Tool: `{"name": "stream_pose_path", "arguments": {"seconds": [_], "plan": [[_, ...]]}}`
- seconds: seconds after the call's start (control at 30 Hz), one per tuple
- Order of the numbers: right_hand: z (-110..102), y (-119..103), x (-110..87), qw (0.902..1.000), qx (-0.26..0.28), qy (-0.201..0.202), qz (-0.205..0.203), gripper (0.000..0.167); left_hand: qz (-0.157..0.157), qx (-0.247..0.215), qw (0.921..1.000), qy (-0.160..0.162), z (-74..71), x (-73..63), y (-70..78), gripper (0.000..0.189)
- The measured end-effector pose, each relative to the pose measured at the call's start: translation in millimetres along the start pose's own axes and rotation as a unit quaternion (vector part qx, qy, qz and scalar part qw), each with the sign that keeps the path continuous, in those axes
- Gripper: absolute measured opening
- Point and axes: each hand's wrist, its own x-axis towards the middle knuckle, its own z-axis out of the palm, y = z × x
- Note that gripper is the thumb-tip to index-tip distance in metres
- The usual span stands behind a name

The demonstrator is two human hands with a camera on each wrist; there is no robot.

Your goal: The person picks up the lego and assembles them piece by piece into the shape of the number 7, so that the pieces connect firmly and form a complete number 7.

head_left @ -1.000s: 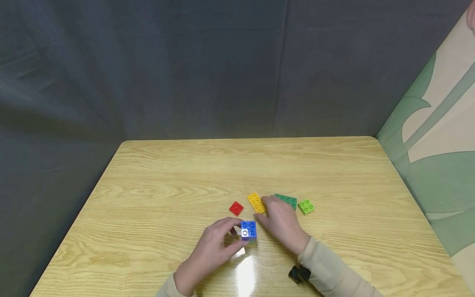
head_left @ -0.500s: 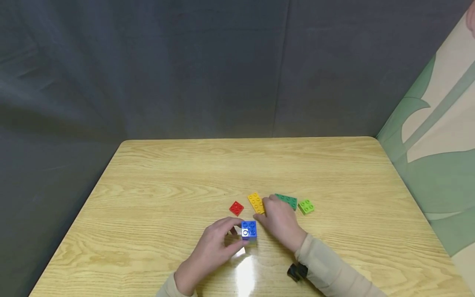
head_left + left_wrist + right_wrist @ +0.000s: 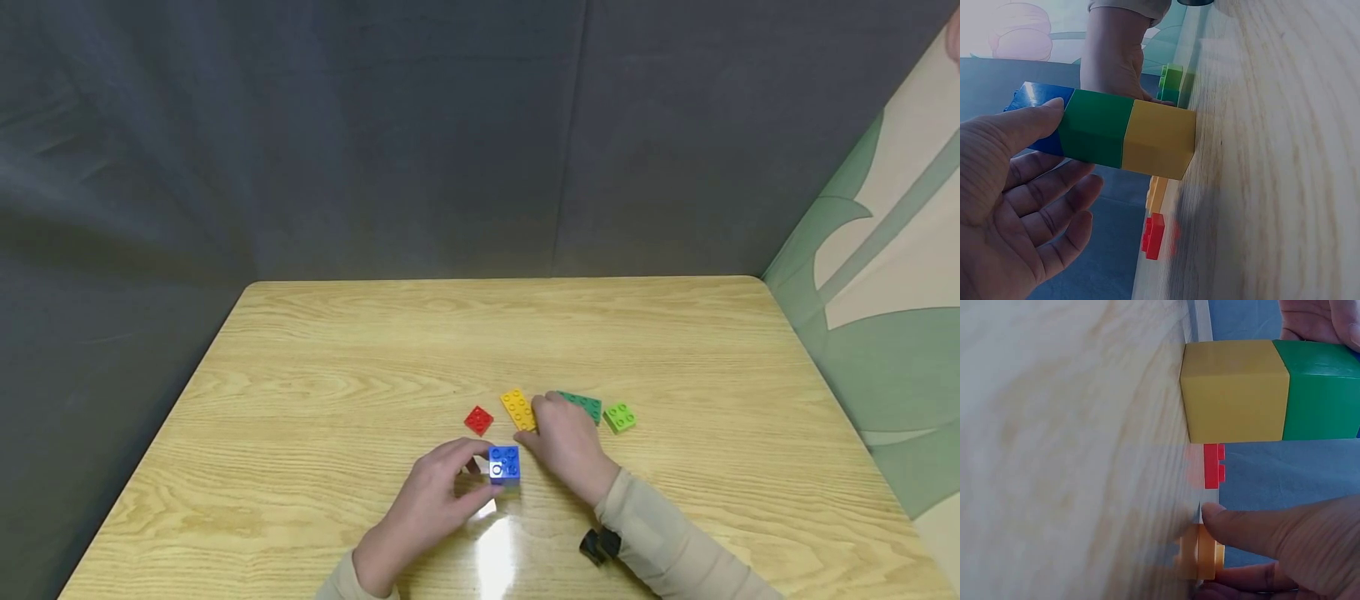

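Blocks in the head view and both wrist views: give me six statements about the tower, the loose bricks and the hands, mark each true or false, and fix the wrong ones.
1. The tower has a blue block on top. True.
2. The tower has four blocks. False: three, with a green block between the blue one and a yellow block.
3. The left hand holds the tower. True.
4. The red brick is being held. False: it lies on the table; the right hand holds the flat yellow brick.
5. In the head view, the lime brick lies right of the dark green brick. True.
6. The red brick has eight studs. False: four.
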Motion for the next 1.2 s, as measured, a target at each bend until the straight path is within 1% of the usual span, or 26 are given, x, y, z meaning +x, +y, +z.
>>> {"name": "stream_pose_path", "arguments": {"seconds": [0.2,0.47,0.7,0.87,1.07,1.2], "plan": [[0.5,0.3,0.5,0.9998,-0.016,0.011,-0.006,0.03,0.005,-0.002,1.0,0.006,0.4,0.2,0.3,0.039],[-1.0,-0.5,-1.6,0.9998,-0.015,0.015,-0.002,0.026,0.003,-0.003,1.0,0.005,0.6,-0.2,0.4,0.04],[-4.5,-0.5,-5.3,0.9997,0.012,0.021,0.002,0.026,-0.003,-0.004,1.0,0.002,0.5,-0.5,-0.1,0.04],[-7.4,2.5,-7.6,0.9992,0.02,0.033,-0.005,0.034,-0.01,-0.009,0.9999,-0.003,0.4,-0.4,-0.1,0.04],[-16.5,2.5,-11.8,0.9979,0.046,0.043,-0.012,0.037,-0.02,-0.015,0.9996,-0.011,0.5,-0.5,-1.5,0.04],[-23.6,2.3,-15.2,0.9966,0.066,0.046,-0.015,0.037,-0.019,-0.015,0.9996,-0.013,0.1,-0.3,-1.7,0.04]]}}
